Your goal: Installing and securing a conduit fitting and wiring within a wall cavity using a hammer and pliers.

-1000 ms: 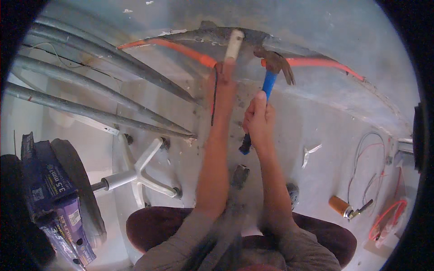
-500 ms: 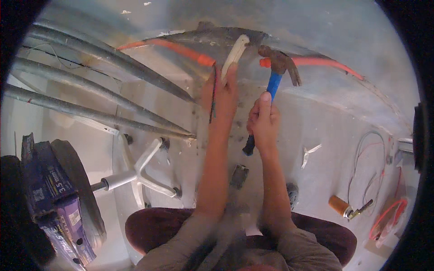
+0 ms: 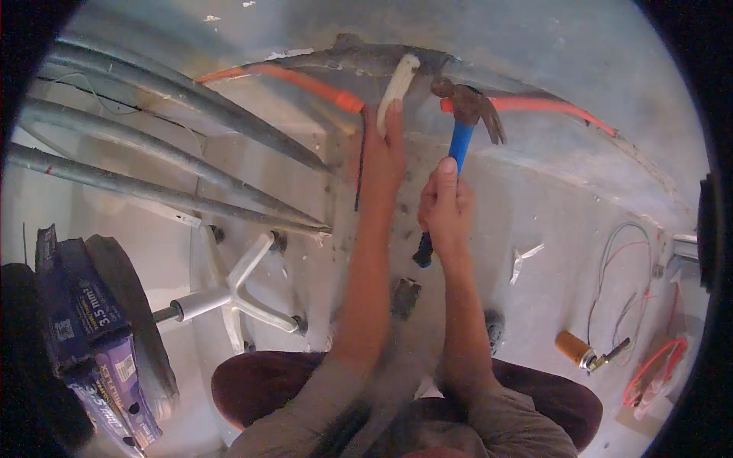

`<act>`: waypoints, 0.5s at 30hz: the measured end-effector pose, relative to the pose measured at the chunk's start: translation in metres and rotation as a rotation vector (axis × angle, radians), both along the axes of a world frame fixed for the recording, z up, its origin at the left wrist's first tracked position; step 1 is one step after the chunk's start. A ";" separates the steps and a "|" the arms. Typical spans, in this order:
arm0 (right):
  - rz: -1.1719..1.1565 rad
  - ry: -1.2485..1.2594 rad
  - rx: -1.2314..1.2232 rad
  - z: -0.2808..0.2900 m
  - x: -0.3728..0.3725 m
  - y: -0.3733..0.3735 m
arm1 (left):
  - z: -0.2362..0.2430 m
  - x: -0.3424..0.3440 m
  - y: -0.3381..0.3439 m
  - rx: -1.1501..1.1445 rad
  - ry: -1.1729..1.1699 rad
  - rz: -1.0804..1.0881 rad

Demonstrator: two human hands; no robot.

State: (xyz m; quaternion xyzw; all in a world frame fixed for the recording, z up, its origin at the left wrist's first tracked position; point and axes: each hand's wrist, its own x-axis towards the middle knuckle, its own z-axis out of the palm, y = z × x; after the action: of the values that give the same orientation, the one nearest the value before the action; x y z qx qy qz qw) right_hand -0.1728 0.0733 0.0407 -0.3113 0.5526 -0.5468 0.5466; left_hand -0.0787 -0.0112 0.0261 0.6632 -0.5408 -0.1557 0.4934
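My left hand (image 3: pixel 384 149) is closed around a pale, stick-like piece (image 3: pixel 398 88) with a rounded end, raised against the dark broken strip of wall. I cannot make out exactly what it is. Just left of that hand, an orange conduit (image 3: pixel 301 82) ends, and dark wires (image 3: pixel 361 172) hang from its mouth. A claw hammer (image 3: pixel 461 141) with a blue shaft and rusty head is gripped in my right hand (image 3: pixel 447 202), the thumb lying along the shaft. Behind its head, a second orange conduit (image 3: pixel 534 105) runs off to the right.
Grey pipes (image 3: pixel 168 149) slant in from the left. Below them are a white wheeled chair base (image 3: pixel 229 294) and dark blue boxes (image 3: pixel 80 298). At right lie an orange canister (image 3: pixel 573 347), loose wire (image 3: pixel 603 267) and a scrap (image 3: pixel 523 259). A dark box-like piece (image 3: pixel 405 298) sits between my forearms.
The pale piece and my left hand have shifted slightly, with the piece's upper end a little higher. The hammer head has moved a touch left and down. Both grips look the same.
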 end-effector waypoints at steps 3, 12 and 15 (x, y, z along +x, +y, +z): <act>0.013 0.029 -0.018 0.001 0.004 0.000 | -0.005 0.022 -0.007 0.095 -0.066 0.047; 0.015 0.080 -0.050 0.004 0.003 0.003 | 0.019 -0.007 0.005 0.041 0.077 -0.065; 0.054 0.095 -0.054 -0.001 0.009 0.004 | 0.000 0.014 0.002 0.060 0.008 0.026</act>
State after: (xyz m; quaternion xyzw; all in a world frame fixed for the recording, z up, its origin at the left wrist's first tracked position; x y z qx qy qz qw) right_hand -0.1638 0.0768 0.0395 -0.3664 0.5543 -0.5312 0.5256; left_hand -0.0649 -0.0096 0.0258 0.6841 -0.5253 -0.1681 0.4773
